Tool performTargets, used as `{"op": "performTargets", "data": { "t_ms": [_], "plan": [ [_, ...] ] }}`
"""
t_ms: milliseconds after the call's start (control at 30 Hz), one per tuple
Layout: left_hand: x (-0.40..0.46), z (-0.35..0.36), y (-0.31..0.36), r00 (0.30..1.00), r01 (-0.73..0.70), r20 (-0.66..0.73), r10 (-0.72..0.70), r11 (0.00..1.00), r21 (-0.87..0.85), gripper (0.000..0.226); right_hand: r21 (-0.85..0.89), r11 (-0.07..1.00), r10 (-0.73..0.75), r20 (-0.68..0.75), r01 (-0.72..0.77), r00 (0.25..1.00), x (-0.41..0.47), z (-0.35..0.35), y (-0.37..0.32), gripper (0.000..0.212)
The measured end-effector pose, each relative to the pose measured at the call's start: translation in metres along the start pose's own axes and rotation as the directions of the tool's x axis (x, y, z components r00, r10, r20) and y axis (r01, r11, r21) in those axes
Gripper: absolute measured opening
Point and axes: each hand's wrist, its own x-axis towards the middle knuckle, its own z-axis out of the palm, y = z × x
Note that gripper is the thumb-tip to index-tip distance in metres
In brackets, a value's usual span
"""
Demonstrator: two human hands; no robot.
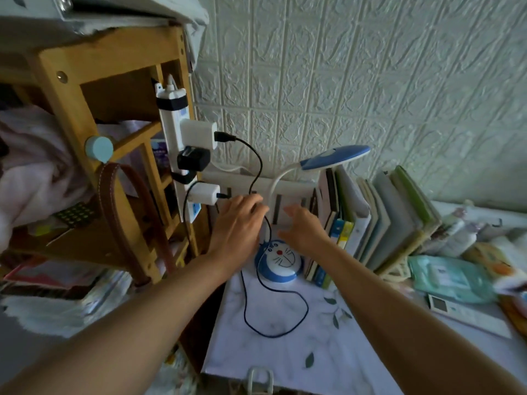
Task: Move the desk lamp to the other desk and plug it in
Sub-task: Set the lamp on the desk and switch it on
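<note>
A blue and white desk lamp stands on the desk with a round cartoon-face base [281, 259], a white bendy neck and a blue head [335, 156]. Its black cable [278, 315] loops on the desk and runs up to a white adapter [198, 134] on a vertical power strip [174, 129]. My left hand [238, 226] hovers over the cable just left of the lamp's neck; whether it grips the cable is hidden. My right hand [303, 230] is spread open right of the neck, above the base.
The power strip is fixed to a wooden shelf frame [77, 89] on the left, with a brown bag strap [114, 195] hanging there. A row of books [379, 212] stands right of the lamp. Packets [447, 277] and a remote [467, 315] lie at the desk's right.
</note>
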Motion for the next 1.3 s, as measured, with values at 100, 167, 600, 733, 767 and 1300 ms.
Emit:
{"op": "performTargets", "data": {
  "t_ms": [100, 167, 600, 733, 767, 1300],
  "plan": [
    [-0.018, 0.024, 0.003, 0.997, -0.02, 0.068, 0.024, 0.997, -0.071, 0.04, -0.072, 0.997, 0.03, 0.026, -0.028, 0.999, -0.011, 0.016, 0.014, 0.042],
    [-0.029, 0.039, 0.003, 0.989, -0.023, 0.144, 0.034, 0.997, -0.08, 0.041, -0.09, 0.993, 0.08, 0.056, -0.074, 0.995, -0.017, 0.028, 0.022, 0.045],
    [-0.057, 0.101, 0.0, 0.837, -0.11, 0.534, 0.12, 0.993, -0.051, 0.059, -0.034, 0.976, 0.218, 0.103, -0.216, 0.97, 0.004, 0.072, 0.05, 0.035],
    [-0.06, 0.103, -0.005, 0.831, 0.049, 0.556, 0.012, 0.994, -0.095, 0.05, 0.368, 0.854, 0.29, 0.25, -0.367, 0.924, 0.024, 0.072, 0.038, 0.04],
    [-0.061, 0.102, -0.007, 0.833, 0.087, 0.554, -0.016, 0.991, -0.103, 0.045, 0.463, 0.787, 0.279, 0.324, -0.409, 0.904, 0.028, 0.072, 0.035, 0.039],
    [-0.082, 0.047, -0.059, 0.82, 0.088, 0.525, -0.228, 0.957, 0.278, 0.028, 0.74, 0.473, 0.177, 0.452, -0.478, 0.874, 0.028, 0.089, -0.035, 0.013]
  ]
}}
